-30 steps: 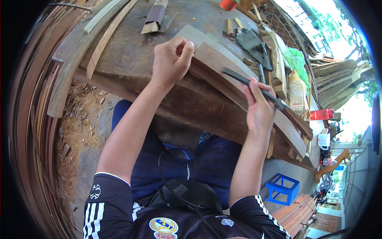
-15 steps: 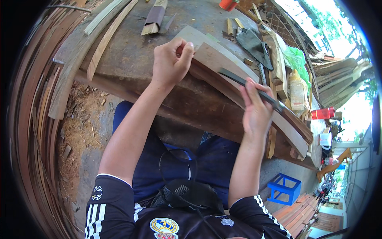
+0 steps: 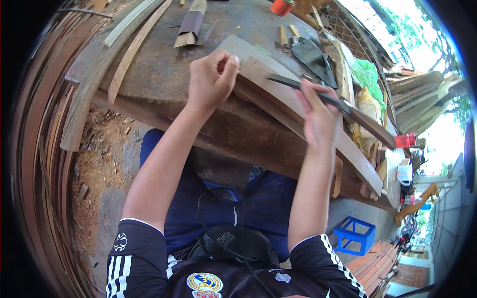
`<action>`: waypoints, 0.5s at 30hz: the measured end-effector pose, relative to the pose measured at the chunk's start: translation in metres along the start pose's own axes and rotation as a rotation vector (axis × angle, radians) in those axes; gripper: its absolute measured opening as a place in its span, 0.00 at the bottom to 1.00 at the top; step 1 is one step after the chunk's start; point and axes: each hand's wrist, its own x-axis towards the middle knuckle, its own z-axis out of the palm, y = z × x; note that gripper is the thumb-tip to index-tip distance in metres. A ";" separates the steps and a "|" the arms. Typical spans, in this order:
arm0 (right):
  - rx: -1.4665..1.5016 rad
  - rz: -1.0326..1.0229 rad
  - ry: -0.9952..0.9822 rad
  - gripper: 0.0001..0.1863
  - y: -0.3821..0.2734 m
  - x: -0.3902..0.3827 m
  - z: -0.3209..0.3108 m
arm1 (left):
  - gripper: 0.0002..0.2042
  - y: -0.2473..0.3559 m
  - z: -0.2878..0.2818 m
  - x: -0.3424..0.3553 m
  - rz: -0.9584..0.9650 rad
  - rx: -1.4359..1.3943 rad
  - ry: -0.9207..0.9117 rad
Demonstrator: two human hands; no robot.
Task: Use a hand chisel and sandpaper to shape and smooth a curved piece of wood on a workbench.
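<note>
My left hand [image 3: 212,78] is closed in a fist, thumb pressed against the curled fingers, at the left end of a pale wooden board [image 3: 266,73]. Whatever lies inside that fist is hidden. In my right hand [image 3: 320,116] is a long tool with a dark flat blade [image 3: 283,81] and what looks like a brown wooden handle [image 3: 372,128]. My fingers grip it near where blade and handle meet, and it is raised at a slant over the board. Under the board runs a darker wooden strip [image 3: 263,104] along the bench's near edge.
The worn workbench [image 3: 149,64] also bears a sleeve-wrapped wood piece [image 3: 191,25], a dark cloth [image 3: 313,57], a green plastic bag [image 3: 367,77] and a red can [image 3: 405,140]. Long strips [image 3: 49,124] are stacked at left. A blue stool [image 3: 355,236] stands at lower right.
My right hand has moved slightly up and right, lifting the tool; its handle end has risen away from the board. My left hand has shifted very little and stays closed.
</note>
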 end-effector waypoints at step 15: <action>0.030 0.040 0.013 0.06 -0.004 0.011 -0.020 | 0.12 -0.010 0.007 0.003 0.030 -0.037 0.036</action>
